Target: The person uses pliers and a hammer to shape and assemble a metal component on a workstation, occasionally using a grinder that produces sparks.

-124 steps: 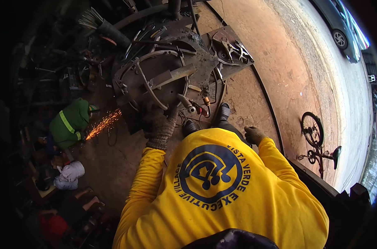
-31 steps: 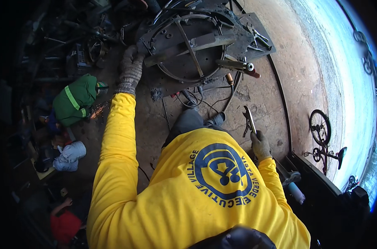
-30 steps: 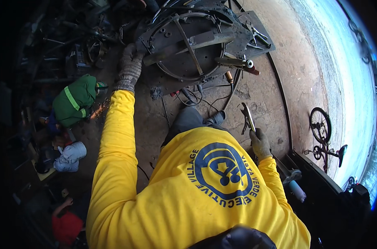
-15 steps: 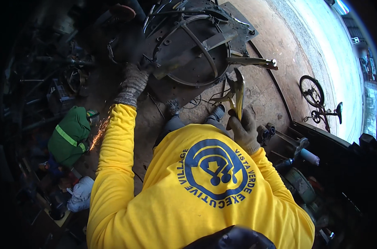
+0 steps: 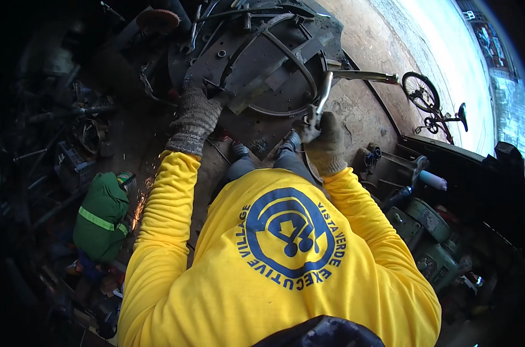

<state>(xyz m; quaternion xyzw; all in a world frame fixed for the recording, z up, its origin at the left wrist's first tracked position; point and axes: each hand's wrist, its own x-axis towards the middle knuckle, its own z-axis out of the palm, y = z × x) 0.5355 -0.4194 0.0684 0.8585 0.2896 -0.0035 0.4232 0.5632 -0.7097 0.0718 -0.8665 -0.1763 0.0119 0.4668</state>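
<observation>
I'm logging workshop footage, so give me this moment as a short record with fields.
Left hand: gloved, at the dark metal table; hold unclear
Right hand: gloved, holding a shiny metal tool
On table: round metal frame
Left side: person in green, sparks beside them
Upper right: bicycle

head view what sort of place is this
Probably a metalworking shop: orange sparks fly beside a person in green, a metal ring lies on a dark table, and a green machine stands at the right.
</observation>
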